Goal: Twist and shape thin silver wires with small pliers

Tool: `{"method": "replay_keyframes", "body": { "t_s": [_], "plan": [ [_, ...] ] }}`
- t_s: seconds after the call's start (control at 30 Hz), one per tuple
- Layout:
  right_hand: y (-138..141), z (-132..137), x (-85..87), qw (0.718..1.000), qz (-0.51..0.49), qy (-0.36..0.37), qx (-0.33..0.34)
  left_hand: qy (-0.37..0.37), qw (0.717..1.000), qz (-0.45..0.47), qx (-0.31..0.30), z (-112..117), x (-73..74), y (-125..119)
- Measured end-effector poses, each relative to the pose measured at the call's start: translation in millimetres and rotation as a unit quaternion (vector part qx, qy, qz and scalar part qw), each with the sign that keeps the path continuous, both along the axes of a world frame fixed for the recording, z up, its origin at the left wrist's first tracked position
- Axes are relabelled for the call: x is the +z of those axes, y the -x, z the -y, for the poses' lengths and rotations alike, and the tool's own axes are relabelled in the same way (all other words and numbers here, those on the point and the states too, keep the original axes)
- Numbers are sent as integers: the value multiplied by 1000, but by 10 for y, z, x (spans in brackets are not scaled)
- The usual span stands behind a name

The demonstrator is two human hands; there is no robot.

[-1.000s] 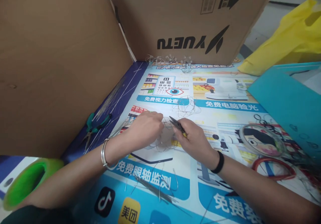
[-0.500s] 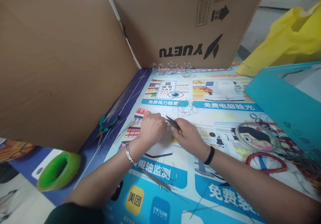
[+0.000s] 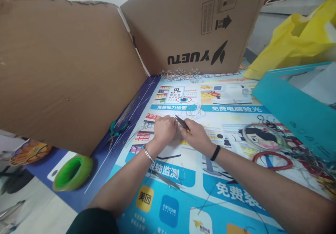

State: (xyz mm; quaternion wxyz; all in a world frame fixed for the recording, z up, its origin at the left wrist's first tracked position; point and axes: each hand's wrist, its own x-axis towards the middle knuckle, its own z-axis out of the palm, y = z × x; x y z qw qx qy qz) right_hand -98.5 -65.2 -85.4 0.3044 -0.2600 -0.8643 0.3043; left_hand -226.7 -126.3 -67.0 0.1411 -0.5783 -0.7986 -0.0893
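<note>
My right hand (image 3: pixel 195 133) is closed around dark-jawed pliers (image 3: pixel 181 122) with a touch of yellow at the handle. Their tips point up and left, close beside my left fingers. My left hand (image 3: pixel 166 130) is bent into a pinch on what looks like a thin wire, mostly hidden by the fingers. Just beyond both hands lies a loose tangle of thin wire (image 3: pixel 193 111). A bundle of straight wires (image 3: pixel 168 180) rests on the printed sheet nearer to me, below my left wrist.
Cardboard panels (image 3: pixel 65 73) stand at the left and back, with small wire pieces (image 3: pixel 194 75) along the back one. Teal-handled pliers (image 3: pixel 115 130) and a green tape roll (image 3: pixel 73 172) lie left. At right are a red ring (image 3: pixel 273 161), a teal box (image 3: pixel 296 111) and a yellow bag (image 3: pixel 291 41).
The view has tilted up and shifted slightly, showing more wall above the cardboard. Both hands stay close together, the pliers still at my left fingertips.
</note>
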Motion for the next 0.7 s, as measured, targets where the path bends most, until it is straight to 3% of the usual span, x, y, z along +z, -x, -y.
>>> {"method": "replay_keyframes", "body": {
  "t_s": [0.37, 0.7],
  "plan": [
    [7, -6, 3, 1000, 7, 8, -1, -40, 998, 56, 13, -64, -48, -18],
    [32, -8, -32, 1000, 22, 10, -20, -24, 996, 77, 28, -58, 17, -21]
  ]
}}
